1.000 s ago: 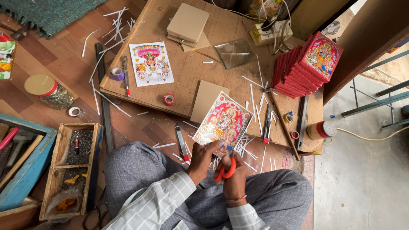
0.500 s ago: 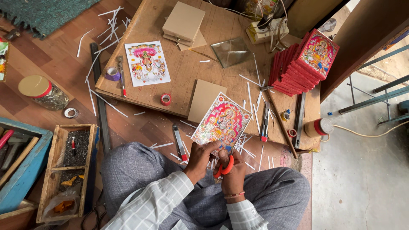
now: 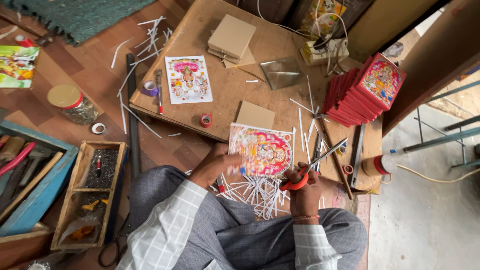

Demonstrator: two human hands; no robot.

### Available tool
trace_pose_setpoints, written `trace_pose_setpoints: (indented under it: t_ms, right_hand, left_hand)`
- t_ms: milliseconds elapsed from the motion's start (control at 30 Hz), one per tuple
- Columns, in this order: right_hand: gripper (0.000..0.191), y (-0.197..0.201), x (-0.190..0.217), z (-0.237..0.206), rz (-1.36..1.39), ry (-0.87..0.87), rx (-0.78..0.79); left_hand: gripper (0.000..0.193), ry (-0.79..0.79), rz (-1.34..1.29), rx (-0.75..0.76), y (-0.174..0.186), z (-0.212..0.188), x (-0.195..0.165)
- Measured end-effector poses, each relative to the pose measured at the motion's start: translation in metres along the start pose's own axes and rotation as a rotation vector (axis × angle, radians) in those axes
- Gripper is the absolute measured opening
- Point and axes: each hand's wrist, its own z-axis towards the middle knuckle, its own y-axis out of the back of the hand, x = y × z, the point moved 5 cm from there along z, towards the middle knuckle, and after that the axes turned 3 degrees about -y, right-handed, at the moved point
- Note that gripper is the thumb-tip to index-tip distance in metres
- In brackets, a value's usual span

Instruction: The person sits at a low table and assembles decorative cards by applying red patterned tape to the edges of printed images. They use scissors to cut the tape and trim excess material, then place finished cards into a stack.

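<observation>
Pinching the colourful print (image 3: 262,151) by its left edge, left hand (image 3: 218,161); right hand (image 3: 301,186) grips orange-handled scissors (image 3: 312,167), blades parted beside the print's right edge, paper strips (image 3: 257,192) below.

Small craft workshop, floor-level, likely picture mounting or framing. Person sits on wooden floor at low plywood board (image 3: 240,95) used as workbench. Stack of red-edged mounted pictures (image 3: 367,90) on board, plain cardboard squares (image 3: 231,37) beside it, loose colourful print (image 3: 188,79) lying flat. White paper trimmings (image 3: 257,192) litter floor. Tape rolls (image 3: 205,120), wooden tray of small nails (image 3: 102,167), blue toolbox (image 3: 30,190) with hammers, jar (image 3: 75,104) nearby. Power strip (image 3: 322,52) with tangled cords at board's far edge.
</observation>
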Motion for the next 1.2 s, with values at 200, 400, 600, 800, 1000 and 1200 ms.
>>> trace_pose_setpoints:
  t_ms: [200, 400, 600, 800, 1000, 1200]
  right_hand:
    - [0.041, -0.038, -0.018, 0.002, 0.157, 0.158, -0.098]
    - [0.040, -0.082, -0.030, -0.025, -0.106, 0.123, -0.030]
    - [0.069, -0.089, -0.046, -0.088, -0.226, -0.140, 0.435]
    - [0.071, -0.088, -0.052, -0.101, -0.310, -0.228, 0.440]
    - [0.061, -0.088, -0.050, -0.099, -0.382, -0.221, 0.366]
    - [0.058, -0.086, -0.050, -0.098, -0.378, -0.224, 0.346]
  left_hand:
    - [0.039, -0.175, -0.317, -0.109, -0.024, 0.003, 0.007]
    - [0.036, -0.228, -0.176, -0.422, -0.019, -0.006, 0.008]
    - [0.032, -0.225, -0.455, -0.470, 0.004, 0.011, 0.009]
    - [0.034, -0.179, -0.476, -0.502, 0.002, 0.010, 0.014]
    - [0.036, -0.191, -0.373, -0.490, -0.003, 0.004, 0.011]
    - [0.035, -0.176, -0.387, -0.486, -0.005, 0.007, 0.018]
